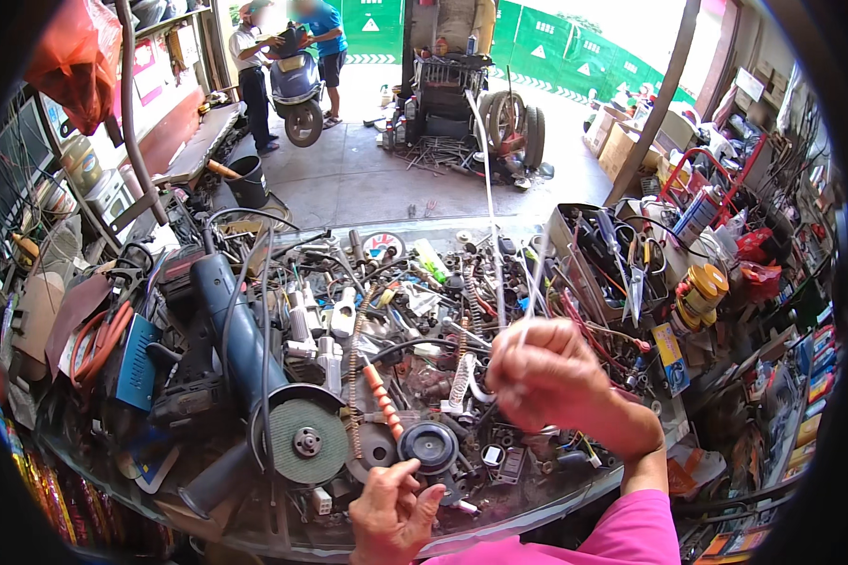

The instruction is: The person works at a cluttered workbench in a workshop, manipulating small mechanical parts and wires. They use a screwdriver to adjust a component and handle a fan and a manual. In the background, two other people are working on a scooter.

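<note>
Raised over the right half of the cluttered bench, my right hand (551, 372) is closed in a pinch on a thin, long white strip (487, 202). The strip stretches up and away from my fingers, and a second pale length (538, 268) rises beside it; I cannot tell if both are one piece. At the bench's near edge, my left hand (393, 513) has its thumb apart from its partly curled fingers. Its forefinger reaches the rim of a black round disc-shaped part (429, 445). Beside the disc lies an orange ribbed tube (383, 400).
An angle grinder (226, 311) with a green disc (303, 441) lies at left, by a blue metal box (138, 361). Loose parts cover the bench. A tool bin (589, 254) holds scissors (637, 287). Beyond, two people stand by a scooter (297, 85); tyres (534, 137) stand nearby.
</note>
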Demonstrator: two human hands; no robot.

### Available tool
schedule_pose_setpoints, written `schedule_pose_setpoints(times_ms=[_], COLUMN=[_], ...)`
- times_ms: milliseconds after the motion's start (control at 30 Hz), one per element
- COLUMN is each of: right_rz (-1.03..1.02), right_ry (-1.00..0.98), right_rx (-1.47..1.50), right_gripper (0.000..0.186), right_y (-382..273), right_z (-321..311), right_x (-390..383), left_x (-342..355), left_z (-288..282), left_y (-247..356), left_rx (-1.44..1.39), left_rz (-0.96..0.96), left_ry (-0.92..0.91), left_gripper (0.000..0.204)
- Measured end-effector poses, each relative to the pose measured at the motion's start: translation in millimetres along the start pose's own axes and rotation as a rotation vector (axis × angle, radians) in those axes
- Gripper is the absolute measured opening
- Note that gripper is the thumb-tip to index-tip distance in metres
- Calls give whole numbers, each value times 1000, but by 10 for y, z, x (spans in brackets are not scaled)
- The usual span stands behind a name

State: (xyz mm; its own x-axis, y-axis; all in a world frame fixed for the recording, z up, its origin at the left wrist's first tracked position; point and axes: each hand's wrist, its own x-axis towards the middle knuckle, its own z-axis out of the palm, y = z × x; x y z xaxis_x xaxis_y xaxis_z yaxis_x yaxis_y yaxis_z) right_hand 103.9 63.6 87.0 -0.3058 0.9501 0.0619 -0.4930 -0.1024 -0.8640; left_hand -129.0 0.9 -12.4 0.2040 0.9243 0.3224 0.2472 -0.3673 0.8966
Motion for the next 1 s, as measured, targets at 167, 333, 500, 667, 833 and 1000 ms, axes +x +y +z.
schedule_pose_setpoints(times_ms=[167,333,500,667,833,1000], right_rz=[366,443,250,-277,-288,173], right_ry=[-180,-219,-21,350,446,129], right_rx=[56,32,9,-71,-213,-519], right_gripper=[22,21,20,18,18,18], right_y=[316,525,332,-80,-237,250], right_z=[283,300,156,-58,-372,-145], right_x=[-130,-93,-84,11,0,-216], left_x=[310,150,245,130,305,331], left_z=[37,81,133,144,-70,-28], left_y=[94,-20,75,33,116,93], left_rx=[284,-162,22,-293,-781,-779], left_rz=[392,102,138,-246,-431,-487], left_ry=[67,-192,56,122,222,109], left_gripper=[41,7,8,19,28,31])
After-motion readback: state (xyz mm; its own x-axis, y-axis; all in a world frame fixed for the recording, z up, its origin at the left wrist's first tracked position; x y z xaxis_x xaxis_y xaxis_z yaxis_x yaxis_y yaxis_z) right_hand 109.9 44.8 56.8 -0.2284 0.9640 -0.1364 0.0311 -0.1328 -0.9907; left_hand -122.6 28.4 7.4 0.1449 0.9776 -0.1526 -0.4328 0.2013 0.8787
